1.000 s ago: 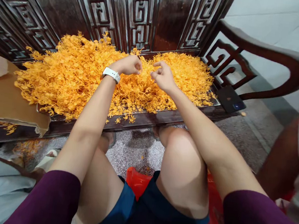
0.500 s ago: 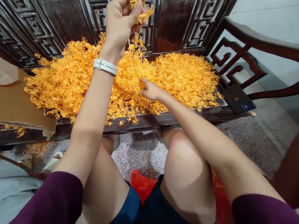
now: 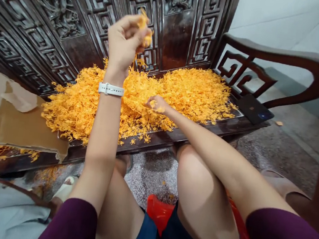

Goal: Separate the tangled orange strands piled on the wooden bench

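A big heap of small orange plastic pieces [image 3: 77,106] with thin leg-like prongs covers the bench seat. Raised above the heap, my left hand [image 3: 127,37] is closed in a pinch around a few of these pieces [image 3: 147,37], some dangling below the fingers. A white watch band [image 3: 111,89] circles that wrist. My right hand [image 3: 157,103] is down at the middle of the heap with its fingers curled in among the pieces. Orange bits show against the palm side, and the fingertips are partly hidden.
The dark carved bench has a tall back [image 3: 177,41] and a curved armrest [image 3: 285,53]. A phone [image 3: 254,108] lies at the seat's right end. Torn cardboard [image 3: 28,127] covers the left part. A red plastic stool [image 3: 158,213] is under me. Other people sit close on both sides.
The view has tilted up, so the bench sits lower. My left hand has come a little nearer the heap, still holding pieces. My right hand's fingers have curled in.
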The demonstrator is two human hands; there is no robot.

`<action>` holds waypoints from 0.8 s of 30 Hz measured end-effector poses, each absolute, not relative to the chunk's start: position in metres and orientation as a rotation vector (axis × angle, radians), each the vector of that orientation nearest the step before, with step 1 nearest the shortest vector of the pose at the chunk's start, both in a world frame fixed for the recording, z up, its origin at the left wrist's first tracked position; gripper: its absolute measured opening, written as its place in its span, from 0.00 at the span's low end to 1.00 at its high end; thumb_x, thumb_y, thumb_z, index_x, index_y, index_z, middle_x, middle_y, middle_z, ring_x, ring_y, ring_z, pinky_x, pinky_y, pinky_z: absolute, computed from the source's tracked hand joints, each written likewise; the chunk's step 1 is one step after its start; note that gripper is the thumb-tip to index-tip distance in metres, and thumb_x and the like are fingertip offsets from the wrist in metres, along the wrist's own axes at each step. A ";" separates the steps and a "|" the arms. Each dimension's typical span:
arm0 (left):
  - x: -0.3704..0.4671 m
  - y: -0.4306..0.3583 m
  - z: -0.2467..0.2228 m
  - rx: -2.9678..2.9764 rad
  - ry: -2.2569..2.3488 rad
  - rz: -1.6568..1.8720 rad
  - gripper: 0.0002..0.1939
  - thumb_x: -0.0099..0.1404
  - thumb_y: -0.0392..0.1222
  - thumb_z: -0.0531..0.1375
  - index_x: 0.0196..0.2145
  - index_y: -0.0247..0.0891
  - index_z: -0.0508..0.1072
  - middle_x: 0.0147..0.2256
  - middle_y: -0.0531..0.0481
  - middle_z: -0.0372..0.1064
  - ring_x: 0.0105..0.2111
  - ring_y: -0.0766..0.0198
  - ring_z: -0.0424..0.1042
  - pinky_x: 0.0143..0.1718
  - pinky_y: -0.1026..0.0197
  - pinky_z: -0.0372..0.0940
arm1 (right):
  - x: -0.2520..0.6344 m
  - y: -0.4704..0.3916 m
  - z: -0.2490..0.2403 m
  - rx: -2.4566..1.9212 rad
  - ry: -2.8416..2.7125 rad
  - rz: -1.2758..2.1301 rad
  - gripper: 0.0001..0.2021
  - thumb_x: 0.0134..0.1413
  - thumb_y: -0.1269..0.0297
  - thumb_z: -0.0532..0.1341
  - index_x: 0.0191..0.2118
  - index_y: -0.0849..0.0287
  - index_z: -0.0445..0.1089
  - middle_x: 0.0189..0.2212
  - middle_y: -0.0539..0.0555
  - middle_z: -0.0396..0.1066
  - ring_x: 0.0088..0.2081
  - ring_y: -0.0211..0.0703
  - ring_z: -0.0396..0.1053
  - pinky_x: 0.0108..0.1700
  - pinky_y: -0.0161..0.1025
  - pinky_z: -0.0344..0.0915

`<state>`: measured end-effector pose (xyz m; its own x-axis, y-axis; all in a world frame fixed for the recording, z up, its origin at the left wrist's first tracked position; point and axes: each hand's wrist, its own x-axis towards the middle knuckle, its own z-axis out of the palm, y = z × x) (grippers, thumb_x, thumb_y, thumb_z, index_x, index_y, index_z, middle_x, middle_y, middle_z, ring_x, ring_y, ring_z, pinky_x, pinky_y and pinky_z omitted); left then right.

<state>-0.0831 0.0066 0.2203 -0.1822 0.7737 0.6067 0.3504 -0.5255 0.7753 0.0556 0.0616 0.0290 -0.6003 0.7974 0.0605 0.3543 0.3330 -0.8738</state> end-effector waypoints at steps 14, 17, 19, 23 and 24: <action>-0.075 0.019 0.173 1.992 1.274 1.081 0.28 0.59 0.49 0.78 0.55 0.39 0.80 0.52 0.37 0.82 0.58 0.44 0.78 0.62 0.46 0.70 | 0.048 0.037 0.090 -0.688 -1.462 1.428 0.09 0.65 0.56 0.64 0.39 0.55 0.69 0.36 0.56 0.73 0.37 0.43 0.68 0.43 0.42 0.68; -0.103 0.035 0.139 2.111 1.523 1.032 0.48 0.52 0.65 0.78 0.66 0.44 0.73 0.69 0.34 0.69 0.72 0.36 0.62 0.73 0.38 0.56 | 0.059 0.053 0.087 -0.697 -1.219 1.474 0.17 0.65 0.45 0.65 0.38 0.53 0.66 0.35 0.53 0.73 0.36 0.41 0.71 0.39 0.40 0.68; -0.122 0.042 0.107 2.164 1.791 0.885 0.62 0.45 0.71 0.79 0.72 0.45 0.66 0.77 0.32 0.54 0.78 0.28 0.46 0.76 0.30 0.44 | 0.070 0.064 0.086 -0.712 -1.118 1.491 0.24 0.62 0.36 0.66 0.35 0.53 0.63 0.34 0.53 0.73 0.37 0.42 0.73 0.37 0.39 0.68; -0.153 0.041 0.047 2.042 2.060 0.830 0.67 0.54 0.70 0.75 0.79 0.42 0.51 0.78 0.28 0.50 0.77 0.28 0.48 0.75 0.27 0.46 | 0.088 0.074 0.083 -0.705 -1.101 1.494 0.31 0.57 0.27 0.64 0.32 0.53 0.62 0.30 0.51 0.70 0.36 0.44 0.74 0.35 0.39 0.66; -0.159 0.040 0.037 2.001 2.095 0.842 0.63 0.56 0.67 0.74 0.79 0.40 0.53 0.76 0.27 0.55 0.76 0.29 0.53 0.74 0.28 0.49 | 0.089 0.073 0.083 -0.687 -1.117 1.490 0.31 0.57 0.27 0.64 0.32 0.53 0.62 0.29 0.50 0.69 0.35 0.44 0.73 0.35 0.40 0.66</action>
